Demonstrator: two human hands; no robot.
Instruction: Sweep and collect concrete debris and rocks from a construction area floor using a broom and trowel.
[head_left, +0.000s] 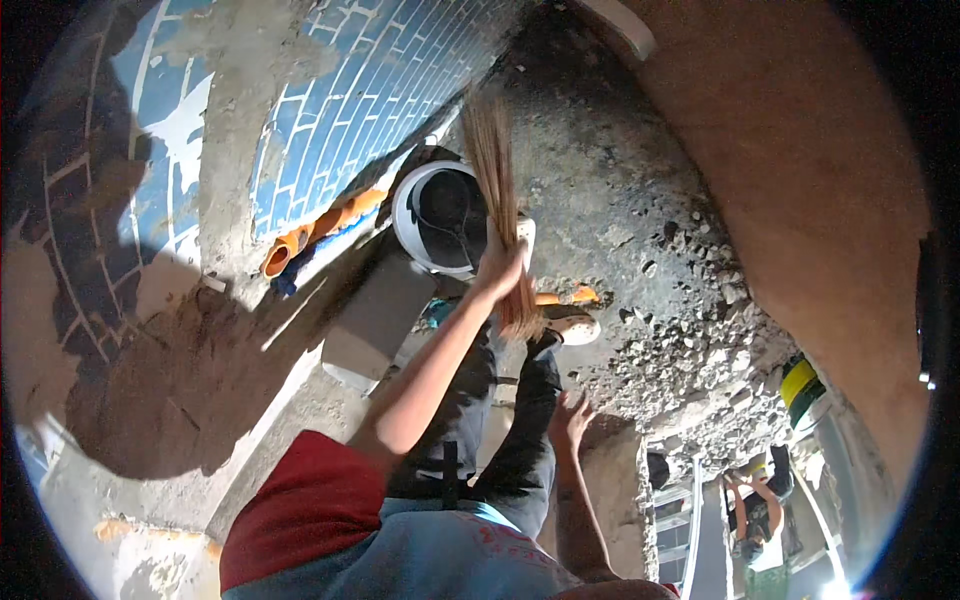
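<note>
My left hand (501, 266) grips a short broom of bundled bristles (491, 165) around its middle. The broom's far end is fanned and slightly blurred, and its other end hangs over my lower leg. Just left of the broom stands a round white bucket (401, 217) with a dark inside, partly covered by the bristles. Beside my right knee, my right hand (571, 420) has its fingers spread and holds nothing. My pale clog (574, 328) rests on the dusty floor (600, 187); the other clog is mostly behind the broom and my left hand.
Broken rubble (697, 345) covers the floor at right. Orange pipe (300, 244) runs below the blue wall with white joint lines (337, 142). A grey block (375, 315) lies near the bucket. Another person (761, 517) is at lower right, near a bright lamp (836, 589).
</note>
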